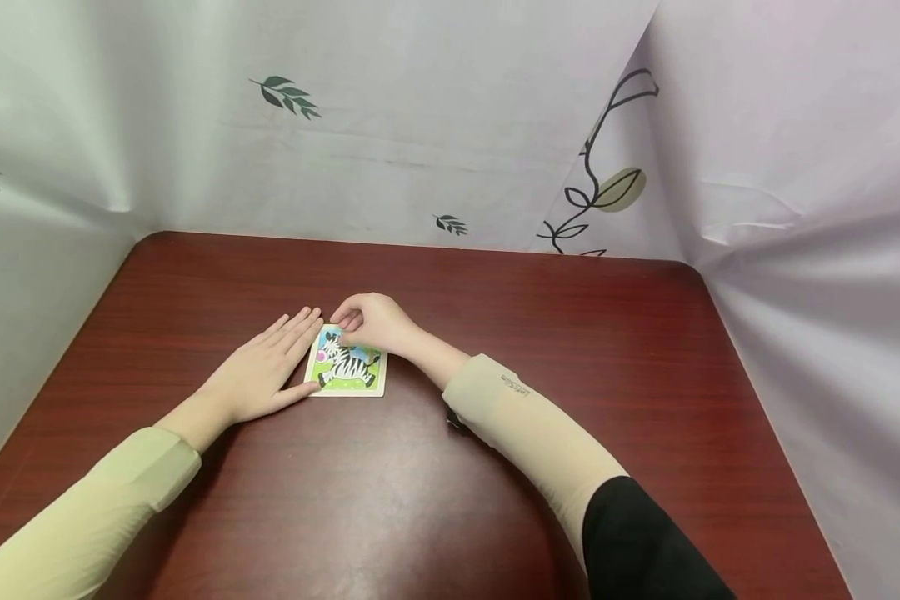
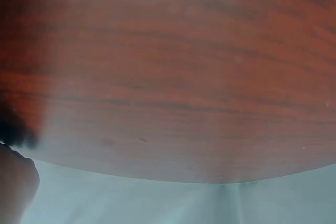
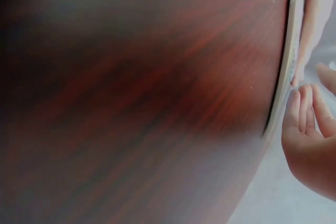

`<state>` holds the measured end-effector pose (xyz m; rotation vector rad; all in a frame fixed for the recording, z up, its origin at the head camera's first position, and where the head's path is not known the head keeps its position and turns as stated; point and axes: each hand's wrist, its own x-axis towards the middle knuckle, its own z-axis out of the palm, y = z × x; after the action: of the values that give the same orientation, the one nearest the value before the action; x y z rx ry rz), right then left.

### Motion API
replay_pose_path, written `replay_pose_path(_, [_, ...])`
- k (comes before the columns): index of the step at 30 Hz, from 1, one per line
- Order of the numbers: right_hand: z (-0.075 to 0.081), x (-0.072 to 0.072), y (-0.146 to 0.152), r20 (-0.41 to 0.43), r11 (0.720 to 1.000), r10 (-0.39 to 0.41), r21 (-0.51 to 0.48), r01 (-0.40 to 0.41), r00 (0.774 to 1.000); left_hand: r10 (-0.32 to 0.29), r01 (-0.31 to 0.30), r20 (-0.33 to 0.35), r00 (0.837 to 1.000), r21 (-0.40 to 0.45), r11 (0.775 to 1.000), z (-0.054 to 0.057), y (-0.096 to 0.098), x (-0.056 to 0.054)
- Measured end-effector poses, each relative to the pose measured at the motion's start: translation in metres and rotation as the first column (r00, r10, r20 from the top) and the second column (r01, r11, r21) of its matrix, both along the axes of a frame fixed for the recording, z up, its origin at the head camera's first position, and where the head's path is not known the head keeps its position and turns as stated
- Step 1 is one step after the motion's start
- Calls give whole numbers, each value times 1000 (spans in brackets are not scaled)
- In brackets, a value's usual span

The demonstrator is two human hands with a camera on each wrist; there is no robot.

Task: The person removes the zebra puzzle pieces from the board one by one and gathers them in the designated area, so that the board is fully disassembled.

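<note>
A small square board (image 1: pixel 348 371) with a zebra picture lies on the table, its blue and green ground framed by a pale border. Flat on the table at its left side, my left hand (image 1: pixel 258 375) has fingers straight along the edge and its thumb at the lower left corner. My right hand (image 1: pixel 378 322) bends over the top of the board, covering part of the picture. From the side, in the right wrist view, its loosely bent fingertips meet the board's edge (image 3: pixel 286 66), the thumb apart from them. Only a blurred bit of hand (image 2: pixel 18 182) shows in the left wrist view.
The reddish-brown wooden table (image 1: pixel 330 500) has rounded far corners. Pale cloth (image 1: pixel 420 125) with leaf prints hangs behind it and along both sides. A small dark object (image 1: pixel 456 419) shows under the right sleeve's cuff.
</note>
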<state>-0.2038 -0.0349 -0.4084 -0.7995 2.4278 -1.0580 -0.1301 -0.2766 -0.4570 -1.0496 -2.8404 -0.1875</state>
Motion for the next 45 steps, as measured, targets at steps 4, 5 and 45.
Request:
replay_pose_path(4, [-2,-1,-7,-37,995,20,95,-16,999,0,0,-7,1000,-2,1000,0,0,1])
replay_pose_path(5, [-2,0,-8,-45,994,26,112,-21,999,1,-1,-9,1000,-3,1000,0,0,1])
replay_pose_path(45, [-11,-4,-12,-19,998,-66,-17,65,998,-6,5,-28,1000,-27,1000,-1,0,-1])
